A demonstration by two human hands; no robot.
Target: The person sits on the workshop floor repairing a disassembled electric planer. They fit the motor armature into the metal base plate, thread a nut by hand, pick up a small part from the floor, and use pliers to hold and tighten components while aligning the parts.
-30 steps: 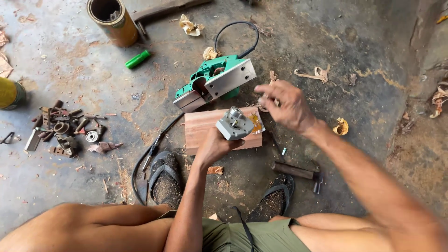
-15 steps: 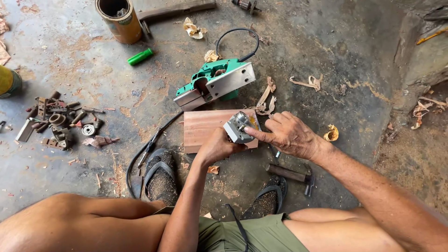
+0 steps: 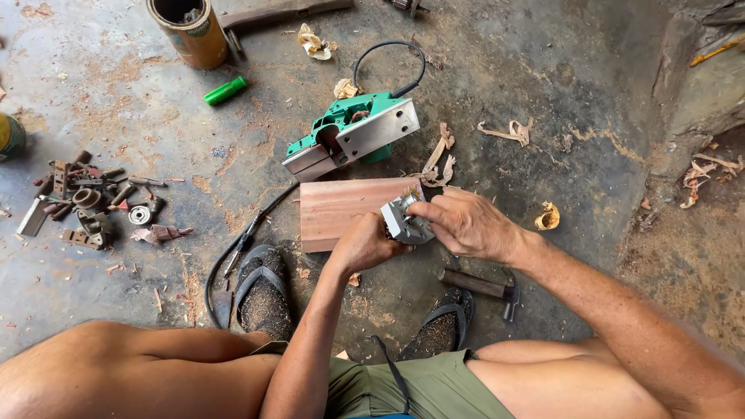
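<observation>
concrete floor | metal part above wood block | left hand fingers grip it | right hand fingers pinch its top

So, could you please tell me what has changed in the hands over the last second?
The right hand, raised above the part a second ago, has come down onto the small grey metal part, fingers now on it. The left hand still grips that part from below, over the wooden board. The green electric planer, hammer and pile of metal parts lie as before.
</observation>
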